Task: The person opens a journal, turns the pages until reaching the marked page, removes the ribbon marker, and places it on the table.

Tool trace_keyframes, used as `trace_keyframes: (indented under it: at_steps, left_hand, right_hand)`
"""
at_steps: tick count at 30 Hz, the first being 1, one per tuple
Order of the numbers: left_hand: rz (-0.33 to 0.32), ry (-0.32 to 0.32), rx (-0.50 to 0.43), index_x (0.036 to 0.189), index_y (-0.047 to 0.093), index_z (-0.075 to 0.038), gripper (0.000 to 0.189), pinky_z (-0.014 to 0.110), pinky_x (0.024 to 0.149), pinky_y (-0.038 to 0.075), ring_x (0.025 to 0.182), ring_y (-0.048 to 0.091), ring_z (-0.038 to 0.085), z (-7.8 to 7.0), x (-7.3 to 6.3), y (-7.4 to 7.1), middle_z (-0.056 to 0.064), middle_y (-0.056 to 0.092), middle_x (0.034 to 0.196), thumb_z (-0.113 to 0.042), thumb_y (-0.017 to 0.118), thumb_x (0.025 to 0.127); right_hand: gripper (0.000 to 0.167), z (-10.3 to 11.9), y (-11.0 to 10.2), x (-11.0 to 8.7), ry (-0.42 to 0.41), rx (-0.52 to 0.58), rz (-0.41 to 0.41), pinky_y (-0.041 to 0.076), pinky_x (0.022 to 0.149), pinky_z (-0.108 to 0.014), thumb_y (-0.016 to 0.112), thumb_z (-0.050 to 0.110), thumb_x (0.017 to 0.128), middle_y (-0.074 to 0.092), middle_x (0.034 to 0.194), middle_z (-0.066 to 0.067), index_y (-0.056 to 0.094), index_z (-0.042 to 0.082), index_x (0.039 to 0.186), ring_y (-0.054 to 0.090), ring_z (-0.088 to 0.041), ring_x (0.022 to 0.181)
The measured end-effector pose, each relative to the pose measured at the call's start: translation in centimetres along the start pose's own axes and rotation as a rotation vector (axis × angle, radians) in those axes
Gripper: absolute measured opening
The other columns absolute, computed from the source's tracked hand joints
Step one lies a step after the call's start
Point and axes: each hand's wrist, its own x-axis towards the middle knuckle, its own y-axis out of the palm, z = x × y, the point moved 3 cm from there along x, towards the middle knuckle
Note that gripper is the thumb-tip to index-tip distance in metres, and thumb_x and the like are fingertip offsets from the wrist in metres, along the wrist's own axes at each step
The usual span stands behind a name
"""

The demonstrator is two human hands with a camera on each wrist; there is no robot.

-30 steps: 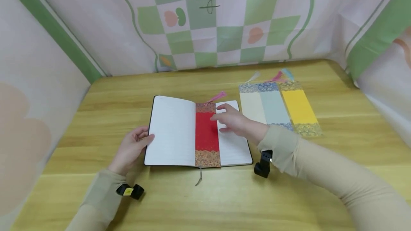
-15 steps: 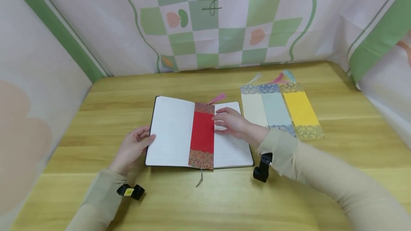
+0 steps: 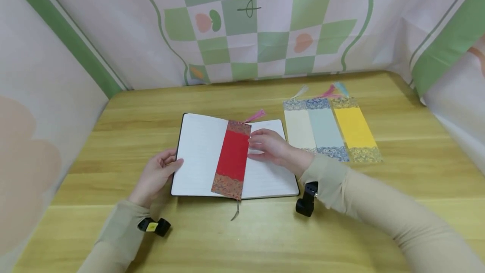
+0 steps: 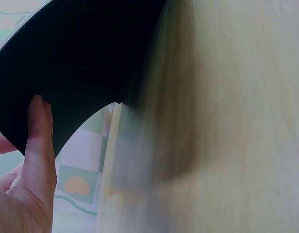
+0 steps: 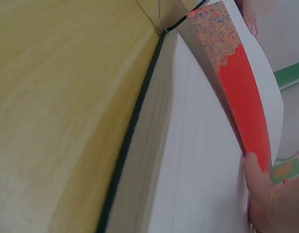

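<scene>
An open notebook (image 3: pixel 199 155) with pale pages and a dark cover lies on the wooden table. My left hand (image 3: pixel 154 175) grips its left edge, thumb on the page; in the left wrist view the fingers (image 4: pixel 38 131) lie against the raised black cover (image 4: pixel 86 53). Across the middle of the notebook slants a red bookmark (image 3: pixel 233 155) with patterned ends and a pink tassel (image 3: pixel 254 116). My right hand (image 3: pixel 270 145) pinches the bookmark's right edge, its thumb (image 5: pixel 256 172) showing against the red part in the right wrist view. The far fingertips are partly hidden.
Right of the notebook lie a cream bookmark (image 3: pixel 299 127), a light blue bookmark (image 3: pixel 326 127) and a yellow bookmark (image 3: pixel 355 127), all tasselled. A thin ribbon (image 3: pixel 236 212) hangs out at the notebook's lower edge. A patterned curtain (image 3: pixel 242 45) stands behind the table.
The red bookmark has shifted left from the notebook's fold, its lower end swinging left so that it slants. My right hand has moved slightly left with it; the left hand stays put.
</scene>
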Motion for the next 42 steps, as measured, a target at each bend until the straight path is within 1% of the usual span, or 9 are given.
trace_keyframes:
  at_steps: [8, 14, 17, 20, 23, 26, 29, 35, 42]
  left_hand:
    - [0.002, 0.019, -0.011, 0.127, 0.049, 0.005, 0.036, 0.017, 0.067, 0.046, 0.078, 0.051, 0.002, -0.1, 0.1, 0.0, -0.009, 0.057, 0.089, -0.011, 0.055, 0.095]
    - [-0.002, 0.017, -0.014, 0.128, 0.047, 0.006, 0.038, 0.016, 0.062, 0.044, 0.075, 0.051, 0.0, -0.1, 0.1, -0.1, -0.011, 0.058, 0.088, -0.01, 0.055, 0.095]
    - [-0.002, 0.015, 0.008, 0.128, 0.048, 0.004, 0.038, 0.017, 0.062, 0.043, 0.075, 0.051, 0.001, -0.2, 0.1, -0.1, -0.009, 0.057, 0.09, -0.012, 0.056, 0.095]
    - [0.004, 0.016, 0.016, 0.128, 0.049, 0.003, 0.037, 0.018, 0.059, 0.041, 0.074, 0.05, 0.002, -0.2, 0.1, -0.1, -0.008, 0.057, 0.09, -0.012, 0.056, 0.095]
    - [0.005, 0.015, 0.016, 0.128, 0.048, 0.003, 0.037, 0.018, 0.061, 0.043, 0.075, 0.051, 0.002, -0.3, 0.1, -0.2, -0.008, 0.058, 0.09, -0.012, 0.055, 0.095]
    - [0.0, 0.014, 0.016, 0.129, 0.048, 0.004, 0.037, 0.017, 0.065, 0.045, 0.078, 0.052, 0.003, -0.3, 0.1, -0.2, -0.007, 0.058, 0.091, -0.012, 0.055, 0.095]
    - [-0.004, 0.015, 0.021, 0.128, 0.049, 0.004, 0.037, 0.017, 0.069, 0.046, 0.081, 0.053, 0.003, -0.3, 0.2, -0.1, -0.007, 0.058, 0.092, -0.011, 0.055, 0.095]
    - [0.005, 0.02, 0.016, 0.128, 0.048, 0.004, 0.037, 0.017, 0.068, 0.045, 0.081, 0.052, 0.004, -0.3, 0.2, -0.2, -0.007, 0.058, 0.092, -0.012, 0.055, 0.095]
    - [0.002, 0.013, 0.03, 0.127, 0.048, 0.003, 0.037, 0.018, 0.07, 0.045, 0.083, 0.05, 0.006, -0.2, 0.1, -0.4, -0.005, 0.056, 0.094, -0.015, 0.055, 0.096]
  right_hand:
    - [0.015, -0.1, 0.3, 0.1, -0.01, 0.157, -0.011, 0.053, 0.08, -0.026, 0.039, 0.003, 0.096, 0.046, 0.105, -0.008, 0.038, 0.004, 0.111, 0.053, -0.013, 0.09]
    - [0.013, -0.3, 0.6, 0.6, 0.001, 0.222, 0.04, 0.054, 0.077, -0.025, 0.04, 0.002, 0.096, 0.05, 0.101, -0.008, 0.049, 0.001, 0.105, 0.055, -0.014, 0.089]
    - [0.014, -0.4, 1.0, 0.8, 0.011, 0.186, 0.057, 0.054, 0.073, -0.023, 0.041, 0.001, 0.096, 0.056, 0.09, -0.004, 0.051, -0.002, 0.106, 0.058, -0.011, 0.081]
    - [0.03, -0.5, 1.5, 0.9, 0.005, 0.091, 0.038, 0.053, 0.068, -0.02, 0.044, 0.001, 0.096, 0.059, 0.082, 0.001, 0.044, -0.008, 0.124, 0.058, -0.008, 0.073]
    - [0.046, -0.5, 2.0, 1.1, -0.012, -0.018, -0.003, 0.053, 0.068, -0.02, 0.048, 0.004, 0.095, 0.061, 0.087, 0.001, 0.033, -0.008, 0.137, 0.058, -0.006, 0.073]
    - [0.045, -0.5, 2.5, 1.2, -0.019, -0.081, -0.04, 0.055, 0.069, -0.022, 0.051, 0.006, 0.095, 0.062, 0.098, -0.006, 0.035, -0.005, 0.135, 0.06, -0.006, 0.075]
    - [0.044, -0.6, 2.7, 1.3, -0.018, -0.091, -0.054, 0.055, 0.067, -0.022, 0.051, 0.006, 0.095, 0.062, 0.103, -0.009, 0.036, -0.003, 0.134, 0.06, -0.006, 0.074]
    - [0.045, -0.6, 1.8, 1.5, -0.018, -0.091, -0.087, 0.052, 0.058, -0.019, 0.051, 0.002, 0.094, 0.06, 0.089, -0.001, 0.037, 0.001, 0.136, 0.059, -0.006, 0.068]
    - [0.047, 0.1, -0.8, 1.1, -0.082, -0.117, -0.07, 0.051, 0.066, -0.022, 0.046, 0.001, 0.094, 0.061, 0.087, 0.004, 0.034, -0.002, 0.139, 0.061, -0.005, 0.071]
